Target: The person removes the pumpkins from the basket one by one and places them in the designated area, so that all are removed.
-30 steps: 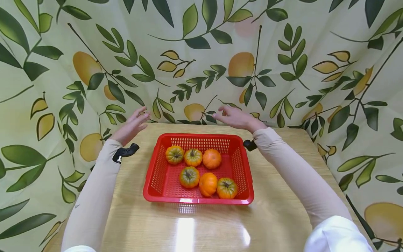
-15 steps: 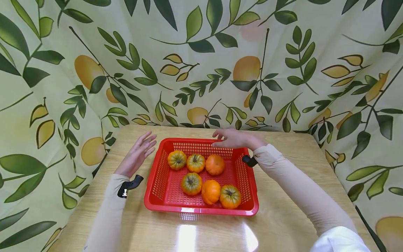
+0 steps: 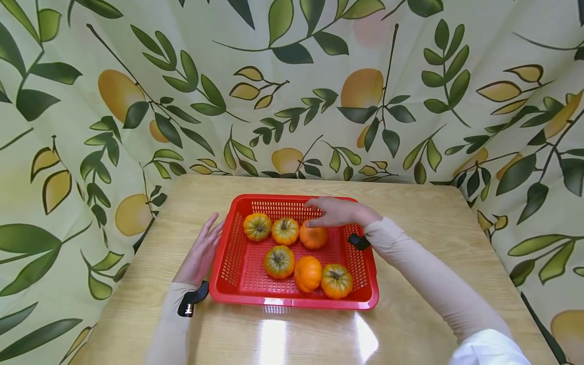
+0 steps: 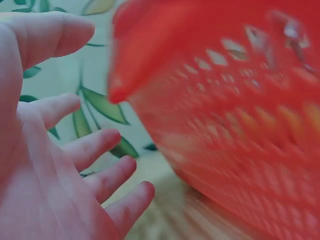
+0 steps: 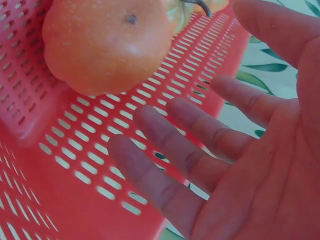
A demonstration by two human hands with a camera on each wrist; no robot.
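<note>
A red plastic basket (image 3: pixel 294 303) holds several small pumpkins, some plain orange and some striped green and yellow. My left hand (image 3: pixel 201 256) is beside the basket's left wall, with fingers spread. In the left wrist view, a gap shows between its fingertips and the perforated basket side (image 4: pixel 200 125). Over the back right of the basket, my right hand (image 3: pixel 335 212) overlaps the plain orange pumpkin (image 3: pixel 314 236) in the head view. The right wrist view has that pumpkin (image 5: pixel 105 45) in front of loosely extended fingers (image 5: pixel 155 175), and nothing is in the palm.
The basket stands on a light wooden table (image 3: pixel 410 309). A leaf-patterned cloth (image 3: pixel 292 111) hangs behind the table and along its sides. Each wrist wears a black camera mount, the left one (image 3: pixel 193 299) close to the basket's rim.
Both hands have come down and nearer to me: the left from the table's back to the basket's left side, the right from behind the basket to over it. The pumpkins stay in place.
</note>
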